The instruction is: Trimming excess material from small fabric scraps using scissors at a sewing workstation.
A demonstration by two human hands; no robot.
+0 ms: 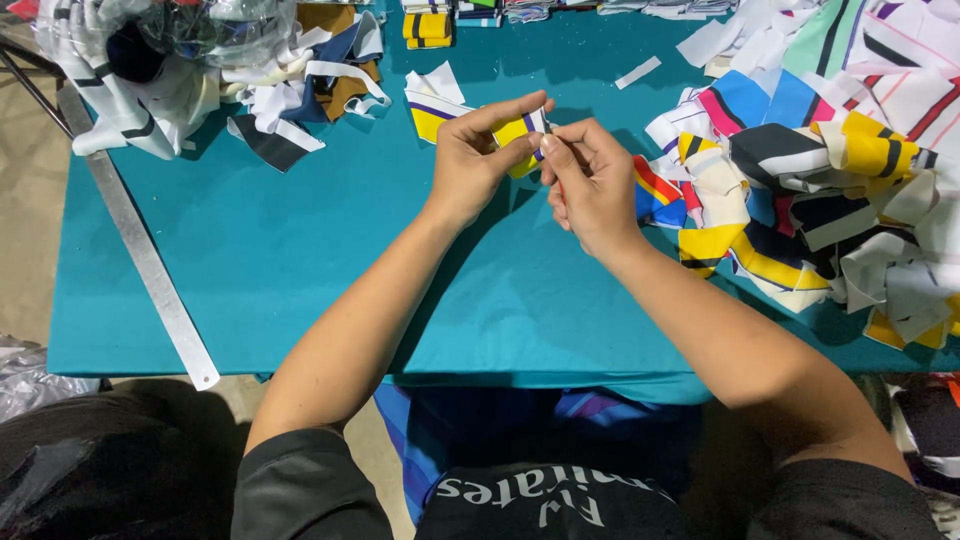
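Pinching a small folded fabric strip [520,135], yellow with white and a purple stripe, the left hand [478,160] closes its thumb and forefinger narrowly on the near end, so the piece hangs in the air just above the teal desk [300,260]. The right hand [590,185] meets it from the other side, its fingers [553,150] drawn close together on the strip's right edge. The strip's long axis runs roughly left to right between both hands, each equally near, with a heap of striped offcuts [800,190] lying to the right.
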